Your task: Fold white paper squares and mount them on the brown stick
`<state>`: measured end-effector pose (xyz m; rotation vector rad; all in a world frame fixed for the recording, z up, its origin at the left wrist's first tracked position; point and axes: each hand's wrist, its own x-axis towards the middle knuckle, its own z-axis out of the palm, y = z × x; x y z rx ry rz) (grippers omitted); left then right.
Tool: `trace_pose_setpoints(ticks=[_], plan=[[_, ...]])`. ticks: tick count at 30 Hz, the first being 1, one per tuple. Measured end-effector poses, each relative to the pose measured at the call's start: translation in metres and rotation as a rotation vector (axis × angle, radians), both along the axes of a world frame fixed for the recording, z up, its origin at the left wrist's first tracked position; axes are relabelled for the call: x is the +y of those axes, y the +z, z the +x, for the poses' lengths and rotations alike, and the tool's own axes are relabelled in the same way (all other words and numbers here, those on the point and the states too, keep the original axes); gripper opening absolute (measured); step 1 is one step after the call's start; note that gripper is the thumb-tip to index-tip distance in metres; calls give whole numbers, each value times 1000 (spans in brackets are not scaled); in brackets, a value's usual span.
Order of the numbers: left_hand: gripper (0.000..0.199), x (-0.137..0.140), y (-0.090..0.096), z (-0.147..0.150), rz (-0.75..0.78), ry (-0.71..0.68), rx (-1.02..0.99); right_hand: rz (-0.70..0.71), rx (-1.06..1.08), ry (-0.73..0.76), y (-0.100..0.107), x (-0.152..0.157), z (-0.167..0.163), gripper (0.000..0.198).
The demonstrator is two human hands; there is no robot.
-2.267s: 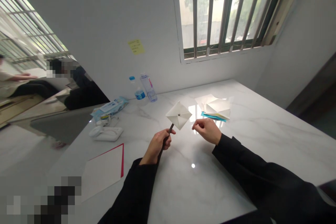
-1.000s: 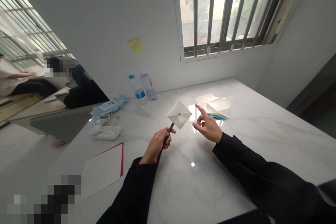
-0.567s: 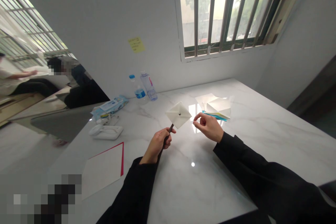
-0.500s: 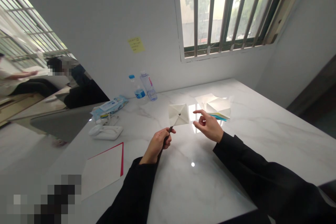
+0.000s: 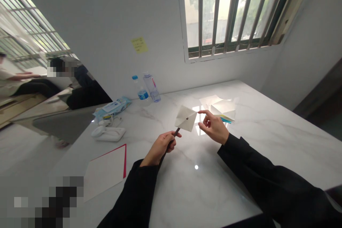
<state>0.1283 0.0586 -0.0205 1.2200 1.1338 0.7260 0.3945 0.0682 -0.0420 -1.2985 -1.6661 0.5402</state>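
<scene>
A white paper pinwheel point(image 5: 184, 123) with a dark pin at its middle sits on top of a dark stick point(image 5: 177, 131). My left hand point(image 5: 163, 146) is wrapped round that stick, holding the pinwheel above the table. Just right of the paper, my right hand point(image 5: 213, 128) has its index finger stretched out and its thumb apart. The index fingertip is at the pinwheel's right corner; whether it touches I cannot tell. Behind my right hand lie creased white paper sheets point(image 5: 223, 107), with a blue and yellow edge point(image 5: 226, 119) showing beneath.
On the marble-patterned table point(image 5: 187, 188) are a red-edged white sheet point(image 5: 107, 171), a white device point(image 5: 112, 134), a wipes pack point(image 5: 113, 108) and two plastic bottles point(image 5: 143, 94) point(image 5: 153, 91). A yellow note point(image 5: 139, 45) is on the wall. People sit at far left.
The pinwheel's paper has turned about its pin, from lying square to tilted, and shifted slightly right. My left hand has moved a little; my right hand stays beside the paper.
</scene>
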Motion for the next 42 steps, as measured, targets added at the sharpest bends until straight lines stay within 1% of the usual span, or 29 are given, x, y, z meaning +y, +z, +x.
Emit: trace_pose_setpoints(ticks=[1, 3, 4, 5, 6, 7, 9, 10, 12, 13, 14, 17, 18, 21, 22, 23, 24, 25, 27, 28, 29, 30, 32, 35, 36, 37, 39, 40, 42], plan=[[38, 0, 1, -1, -7, -30, 13, 17, -10, -19, 0, 0, 2, 57], [39, -1, 1, -3, -11, -65, 32, 54, -47, -50, 0, 2, 5, 76], [40, -1, 0, -3, -9, -72, 39, 68, -69, -57, -1, 3, 6, 80], [41, 0, 0, -3, -5, -77, 45, 77, -99, -59, -2, 4, 8, 80], [42, 0, -1, -3, -1, -81, 50, 76, -142, -55, -3, 5, 9, 74], [43, 1, -2, -3, 3, -85, 55, 62, -201, -47, -4, 6, 10, 61], [43, 3, -4, -4, 18, -81, 58, -3, -333, -26, -5, 8, 12, 25], [43, 3, -5, -5, 30, -72, 57, -42, -387, -15, -6, 8, 12, 15], [42, 5, -5, -7, 53, -54, 54, -97, -432, -8, -6, 8, 13, 27], [42, 5, -5, -7, 61, -46, 54, -103, -423, -11, -5, 8, 13, 30], [41, 5, -5, -8, 65, -42, 55, -98, -400, -16, -5, 7, 13, 29], [39, 5, -4, -9, 63, -40, 57, -51, -304, -40, -2, 7, 12, 16], [38, 5, -3, -8, 61, -38, 58, -34, -273, -47, -2, 7, 12, 24], [36, 4, -2, -6, 55, -32, 57, -9, -176, -43, 0, 6, 11, 66], [35, 4, -1, -6, 55, -29, 55, -17, -138, -28, 0, 6, 10, 74], [35, 3, -1, -6, 57, -23, 51, -36, -102, 1, 1, 5, 9, 76], [34, 3, 0, -6, 61, -15, 45, -71, -84, 52, 1, 4, 8, 71], [33, 3, 0, -6, 65, -5, 37, -123, -90, 123, 1, 3, 6, 59], [33, 3, 1, -7, 68, 24, 14, -259, -166, 291, 0, 0, 4, 30], [33, 4, 2, -8, 65, 39, 0, -317, -209, 351, 0, 0, 3, 29], [33, 4, 2, -9, 61, 53, -12, -355, -240, 381, -1, -1, 2, 37], [34, 4, 2, -9, 56, 65, -24, -368, -254, 378, -1, -1, 2, 44], [34, 5, 2, -10, 51, 79, -38, -330, -244, 311, -2, 0, 2, 47], [34, 6, 1, -11, 51, 82, -42, -231, -186, 196, -1, 3, 4, 32], [34, 6, 1, -11, 50, 80, -40, -199, -143, 166, -1, 3, 5, 30], [34, 6, 0, -11, 49, 76, -37, -169, -91, 145, 0, 3, 5, 39], [34, 7, 0, -11, 48, 69, -30, -126, 10, 131, 1, 2, 3, 70], [34, 7, -1, -11, 48, 64, -25, -112, 48, 131, 1, 1, 2, 82], [33, 7, -2, -11, 52, 53, -19, -82, 95, 129, 3, -1, 0, 93]])
